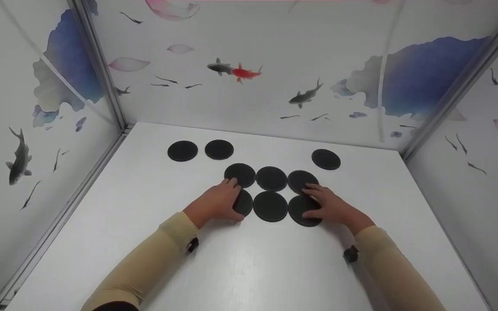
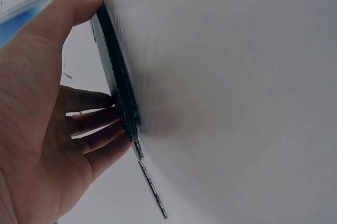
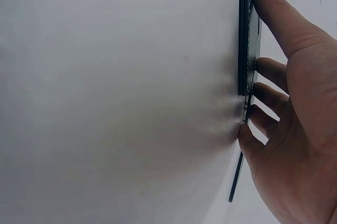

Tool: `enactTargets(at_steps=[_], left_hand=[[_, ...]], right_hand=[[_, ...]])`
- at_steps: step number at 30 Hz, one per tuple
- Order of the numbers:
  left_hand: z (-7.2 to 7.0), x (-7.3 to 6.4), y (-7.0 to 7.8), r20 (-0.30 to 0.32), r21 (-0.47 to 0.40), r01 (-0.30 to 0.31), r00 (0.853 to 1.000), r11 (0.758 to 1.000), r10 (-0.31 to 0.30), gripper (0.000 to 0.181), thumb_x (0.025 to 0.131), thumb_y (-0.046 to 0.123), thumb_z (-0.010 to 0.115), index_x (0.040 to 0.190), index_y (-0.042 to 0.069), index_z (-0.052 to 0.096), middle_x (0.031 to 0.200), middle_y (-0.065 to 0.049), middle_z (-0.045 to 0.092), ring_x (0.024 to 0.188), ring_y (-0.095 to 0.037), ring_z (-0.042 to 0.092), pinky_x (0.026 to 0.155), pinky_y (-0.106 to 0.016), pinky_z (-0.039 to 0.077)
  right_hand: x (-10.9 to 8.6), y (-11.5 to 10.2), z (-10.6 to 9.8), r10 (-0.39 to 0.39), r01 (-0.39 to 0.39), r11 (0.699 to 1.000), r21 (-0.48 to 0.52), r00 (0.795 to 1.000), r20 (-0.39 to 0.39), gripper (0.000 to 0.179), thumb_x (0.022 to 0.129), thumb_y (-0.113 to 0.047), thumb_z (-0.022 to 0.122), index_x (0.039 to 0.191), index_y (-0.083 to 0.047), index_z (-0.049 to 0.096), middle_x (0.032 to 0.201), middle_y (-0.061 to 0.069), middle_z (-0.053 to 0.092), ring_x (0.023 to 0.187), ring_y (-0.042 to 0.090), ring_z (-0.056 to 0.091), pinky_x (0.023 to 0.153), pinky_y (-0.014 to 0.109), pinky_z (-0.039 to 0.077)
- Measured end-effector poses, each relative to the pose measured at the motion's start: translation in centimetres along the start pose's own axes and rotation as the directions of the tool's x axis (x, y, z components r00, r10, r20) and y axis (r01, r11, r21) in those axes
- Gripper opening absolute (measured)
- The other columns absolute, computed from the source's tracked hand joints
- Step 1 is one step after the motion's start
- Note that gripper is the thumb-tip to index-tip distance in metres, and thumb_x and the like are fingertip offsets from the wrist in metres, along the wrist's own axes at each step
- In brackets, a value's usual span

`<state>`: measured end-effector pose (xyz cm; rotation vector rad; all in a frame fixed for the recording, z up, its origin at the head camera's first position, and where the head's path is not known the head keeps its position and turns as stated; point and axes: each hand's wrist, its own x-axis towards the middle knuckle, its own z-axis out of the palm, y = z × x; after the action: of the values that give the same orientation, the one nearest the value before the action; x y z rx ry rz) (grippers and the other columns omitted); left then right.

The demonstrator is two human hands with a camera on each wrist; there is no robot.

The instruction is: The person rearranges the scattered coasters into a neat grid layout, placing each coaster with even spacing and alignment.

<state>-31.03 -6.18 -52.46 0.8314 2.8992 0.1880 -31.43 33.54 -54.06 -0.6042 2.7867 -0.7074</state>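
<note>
Thin round black coasters lie flat on the white table in two touching rows of three. My left hand (image 1: 218, 201) rests at the left end, its thumb at the front edge of the near-left coaster (image 1: 244, 203) and its fingers by the far-left coaster (image 1: 240, 174). Spread over the right end, my right hand (image 1: 333, 206) has its thumb on the near-right coaster (image 1: 303, 211) and fingertips at the far-right coaster (image 1: 301, 181). Between the hands lie the far middle coaster (image 1: 271, 178) and near middle coaster (image 1: 270, 206). Both wrist views show fingers touching the coasters' edges.
Behind the rows lie two separate coasters at the back left, one outer (image 1: 182, 150) and one inner (image 1: 219, 149). Another coaster (image 1: 326, 159) lies at the back right. White panels printed with fish (image 1: 305, 95) enclose the table (image 1: 249, 268) on three sides.
</note>
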Motion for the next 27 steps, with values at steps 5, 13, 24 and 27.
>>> enactTargets(at_steps=[5,13,24,27], left_hand=[[0.27,0.12,-0.12,-0.013,0.002,-0.008,1.0,1.0,0.008,0.103,0.074,0.066,0.073,0.149,0.001,0.044,0.155,-0.019,0.037,0.14,-0.034,0.04,0.109,-0.043,0.044],[0.6,0.23,-0.28,-0.021,0.008,-0.015,1.0,1.0,0.015,0.102,0.074,0.069,0.072,0.146,0.001,0.047,0.151,-0.019,0.04,0.131,-0.031,0.047,0.104,-0.042,0.048],[0.38,0.19,-0.22,-0.022,-0.004,-0.011,1.0,1.0,0.011,0.103,0.076,0.07,0.073,0.146,-0.001,0.047,0.15,-0.02,0.039,0.131,-0.032,0.047,0.103,-0.043,0.048],[0.32,0.23,-0.21,-0.02,0.0,-0.011,1.0,1.0,0.011,0.103,0.076,0.071,0.072,0.146,-0.001,0.047,0.149,-0.02,0.039,0.13,-0.032,0.047,0.103,-0.043,0.048]], right_hand=[[-0.06,-0.04,0.05,-0.001,0.001,1.0,-0.005,1.0,0.0,0.091,0.08,-0.06,0.079,0.155,-0.021,0.044,0.166,0.0,0.023,0.152,0.034,0.019,0.119,0.055,0.022],[-0.34,-0.22,-0.04,0.013,-0.013,1.0,0.017,1.0,0.0,0.089,0.081,-0.058,0.079,0.155,-0.022,0.044,0.166,-0.002,0.023,0.152,0.033,0.018,0.12,0.056,0.021],[-0.29,-0.16,0.08,0.005,-0.005,1.0,0.014,1.0,0.0,0.092,0.08,-0.06,0.079,0.155,-0.021,0.043,0.166,0.001,0.023,0.152,0.034,0.019,0.119,0.056,0.023],[-0.32,-0.2,0.02,0.012,-0.012,1.0,0.004,1.0,0.001,0.092,0.08,-0.061,0.078,0.155,-0.022,0.043,0.166,0.001,0.023,0.152,0.034,0.019,0.119,0.056,0.023]])
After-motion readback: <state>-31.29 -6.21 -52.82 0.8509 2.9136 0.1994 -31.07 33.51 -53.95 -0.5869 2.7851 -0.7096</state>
